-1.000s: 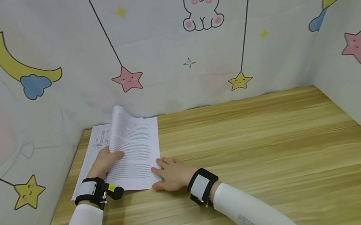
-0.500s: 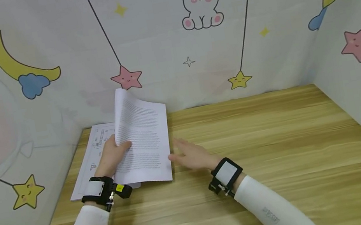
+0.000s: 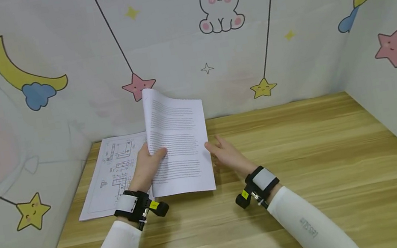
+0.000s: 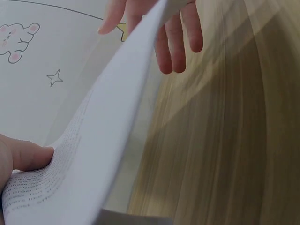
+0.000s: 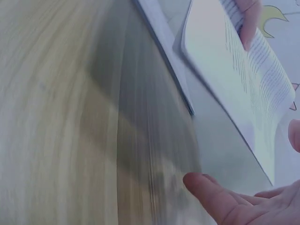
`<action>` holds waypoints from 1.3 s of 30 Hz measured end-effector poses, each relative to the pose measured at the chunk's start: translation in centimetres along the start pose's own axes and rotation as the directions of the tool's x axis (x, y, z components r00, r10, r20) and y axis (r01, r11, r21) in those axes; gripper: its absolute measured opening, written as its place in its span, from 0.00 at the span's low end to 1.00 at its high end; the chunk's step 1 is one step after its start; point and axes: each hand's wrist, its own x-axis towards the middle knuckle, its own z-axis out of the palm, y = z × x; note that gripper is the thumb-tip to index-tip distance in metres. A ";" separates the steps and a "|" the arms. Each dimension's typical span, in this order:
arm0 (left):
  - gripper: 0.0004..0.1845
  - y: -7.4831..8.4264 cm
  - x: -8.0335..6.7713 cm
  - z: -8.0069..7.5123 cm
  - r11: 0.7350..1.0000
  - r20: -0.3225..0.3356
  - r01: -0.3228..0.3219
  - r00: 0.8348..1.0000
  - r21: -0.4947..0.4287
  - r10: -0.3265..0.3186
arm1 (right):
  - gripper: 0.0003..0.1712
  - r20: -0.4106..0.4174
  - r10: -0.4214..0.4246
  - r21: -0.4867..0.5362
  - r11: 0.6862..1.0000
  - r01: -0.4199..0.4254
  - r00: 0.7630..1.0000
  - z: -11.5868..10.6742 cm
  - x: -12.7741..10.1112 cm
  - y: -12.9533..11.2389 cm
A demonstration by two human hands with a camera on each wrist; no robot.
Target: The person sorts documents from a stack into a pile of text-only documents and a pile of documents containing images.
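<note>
Drawing sheet flat on table, left of raised text sheet.

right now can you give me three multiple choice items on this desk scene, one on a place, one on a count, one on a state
1. Where does the sheet with drawings lie?
A. flat on the wooden desk, at its left
B. pinned to the wall
C. at the desk's right

2. How many hands hold the text pages?
A. none
B. one
C. two

3. How do the text pages stand?
A. flat on the desk
B. lifted up off the desk
C. crumpled into a ball

Answers: 1 A, the head view shows it flat by the left wall. 2 B, the left hand pinches them, while the right hand is beside their edge with straight fingers. 3 B, they rise above the desk, gently curved.
</note>
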 end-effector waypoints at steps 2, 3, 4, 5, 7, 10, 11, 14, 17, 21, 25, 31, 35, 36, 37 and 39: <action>0.28 0.1 0.0 0.9 1.000 0.008 -0.006 1.000 -0.026 0.006 | 0.51 -0.015 0.028 0.077 0.997 -0.027 0.999 0.0 0.3 0.1; 0.27 0.1 0.0 1.3 0.999 0.010 -0.009 1.000 -0.039 0.009 | 0.52 -0.030 0.044 0.109 0.993 -0.040 0.999 0.0 0.4 0.1; 0.27 0.1 0.1 1.8 0.999 0.011 -0.013 1.000 -0.048 0.014 | 0.52 -0.048 0.056 0.135 0.990 -0.049 0.997 0.0 0.4 0.1; 0.27 0.2 0.1 2.3 0.998 0.013 -0.016 1.000 -0.056 0.017 | 0.53 -0.066 0.069 0.166 0.984 -0.057 0.995 0.0 0.4 0.1; 0.26 0.3 0.1 3.1 0.997 0.013 -0.024 1.000 -0.079 0.025 | 0.50 -0.090 0.073 0.229 0.972 -0.051 0.993 0.0 0.4 0.2; 0.26 0.5 0.2 4.3 0.995 0.007 -0.035 0.999 -0.093 0.036 | 0.38 -0.117 0.060 0.307 0.952 -0.022 0.991 -0.1 0.5 0.4; 0.25 0.5 0.2 4.6 0.995 0.005 -0.039 0.999 -0.091 0.039 | 0.33 -0.133 0.058 0.319 0.948 -0.013 0.989 -0.1 0.4 0.4; 0.26 0.5 0.3 5.4 0.995 0.014 -0.036 0.999 -0.094 0.037 | 0.21 -0.202 0.059 0.302 0.953 0.005 0.978 -0.5 0.3 0.7; 0.26 0.4 0.4 5.7 0.994 0.032 -0.021 0.999 -0.103 0.025 | 0.18 -0.268 0.069 0.250 0.968 0.000 0.961 -1.0 0.1 0.8; 0.28 0.3 0.4 5.8 0.992 0.041 0.008 0.999 -0.128 -0.003 | 0.19 -0.298 0.057 0.193 0.981 0.002 0.953 -1.6 -0.3 0.6; 0.29 0.5 0.4 5.9 0.990 0.048 0.027 0.999 -0.140 -0.020 | 0.20 -0.318 0.051 0.167 0.986 0.003 0.947 -2.4 -0.6 0.6; 0.27 0.9 0.4 6.3 0.994 0.039 0.029 0.999 -0.101 -0.025 | 0.22 -0.346 0.056 0.118 0.993 -0.016 0.936 -4.7 -1.2 0.9; 0.23 1.0 0.5 6.9 0.998 0.054 0.020 0.998 -0.060 -0.017 | 0.23 -0.367 0.041 0.079 0.997 -0.012 0.929 -6.2 -1.7 1.1; 0.23 1.1 0.5 7.1 0.998 0.061 0.016 0.998 -0.055 -0.013 | 0.23 -0.371 0.037 0.072 0.997 -0.011 0.928 -6.5 -1.8 1.1; 0.23 1.2 0.5 7.3 0.999 0.068 0.009 0.998 -0.050 -0.006 | 0.23 -0.373 0.034 0.066 0.998 -0.009 0.927 -6.8 -1.9 1.2; 0.23 1.4 0.4 7.8 0.999 0.078 -0.002 0.997 -0.046 0.005 | 0.23 -0.376 0.023 0.056 0.998 -0.002 0.926 -7.3 -2.0 1.4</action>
